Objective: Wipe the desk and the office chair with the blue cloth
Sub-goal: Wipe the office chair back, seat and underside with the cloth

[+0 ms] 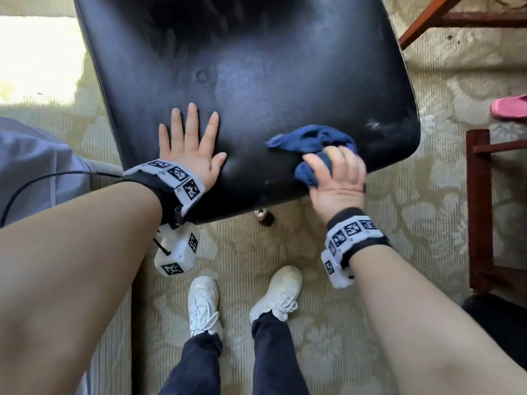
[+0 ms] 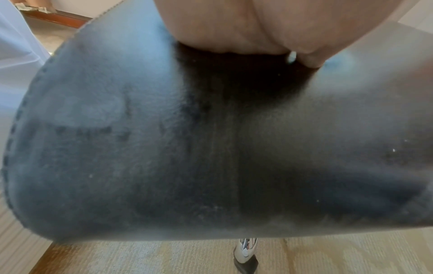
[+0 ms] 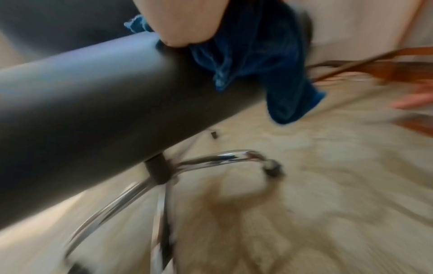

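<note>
Left hand point(image 1: 189, 146) lies flat, fingers spread, on the black office chair point(image 1: 256, 81) seat at centre frame. Right hand point(image 1: 338, 178) clutches the bunched blue cloth point(image 1: 310, 141) at the seat's lower right edge. Wristbands point(image 1: 176, 178) carry square black-and-white code markers, no readable words.

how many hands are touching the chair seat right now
2: the left hand lies flat on the black chair seat near its front edge; the right hand grips the blue cloth at the front right.
</note>
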Demonstrator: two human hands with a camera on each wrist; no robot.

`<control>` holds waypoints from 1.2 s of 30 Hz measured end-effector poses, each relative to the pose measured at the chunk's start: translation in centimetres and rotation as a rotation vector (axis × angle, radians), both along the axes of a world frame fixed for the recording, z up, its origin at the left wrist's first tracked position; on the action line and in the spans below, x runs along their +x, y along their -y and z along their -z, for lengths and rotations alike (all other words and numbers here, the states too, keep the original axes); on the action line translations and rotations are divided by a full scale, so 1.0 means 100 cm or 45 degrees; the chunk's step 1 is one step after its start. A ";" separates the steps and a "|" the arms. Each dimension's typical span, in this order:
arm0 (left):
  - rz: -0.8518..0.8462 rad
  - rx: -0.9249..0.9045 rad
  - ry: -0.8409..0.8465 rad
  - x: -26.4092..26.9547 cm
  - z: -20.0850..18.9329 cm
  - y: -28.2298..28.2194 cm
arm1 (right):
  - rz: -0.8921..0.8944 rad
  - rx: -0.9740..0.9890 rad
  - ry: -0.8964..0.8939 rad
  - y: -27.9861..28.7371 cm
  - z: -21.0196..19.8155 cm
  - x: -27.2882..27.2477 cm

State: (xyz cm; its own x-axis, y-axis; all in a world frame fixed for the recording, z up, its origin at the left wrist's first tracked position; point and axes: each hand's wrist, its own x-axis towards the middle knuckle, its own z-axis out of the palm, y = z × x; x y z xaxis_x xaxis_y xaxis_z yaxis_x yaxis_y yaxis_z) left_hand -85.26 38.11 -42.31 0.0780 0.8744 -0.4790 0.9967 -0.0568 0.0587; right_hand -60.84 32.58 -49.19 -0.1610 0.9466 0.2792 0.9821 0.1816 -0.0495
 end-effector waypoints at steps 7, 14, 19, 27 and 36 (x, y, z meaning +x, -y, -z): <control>-0.008 -0.010 -0.016 0.004 0.001 0.002 | 0.877 -0.100 -0.502 -0.022 -0.048 0.092; -0.005 -0.042 -0.028 0.001 -0.002 0.000 | -0.117 -0.316 -0.185 -0.058 -0.062 -0.018; -0.002 -0.034 -0.006 -0.002 -0.001 -0.002 | -0.072 -0.336 -0.087 -0.063 -0.042 0.024; -0.026 -0.037 0.025 0.001 0.000 0.000 | 0.877 -0.290 -0.413 -0.063 -0.041 0.075; -0.005 -0.009 0.017 -0.002 0.003 0.000 | 0.894 -0.193 -0.469 -0.058 -0.047 0.044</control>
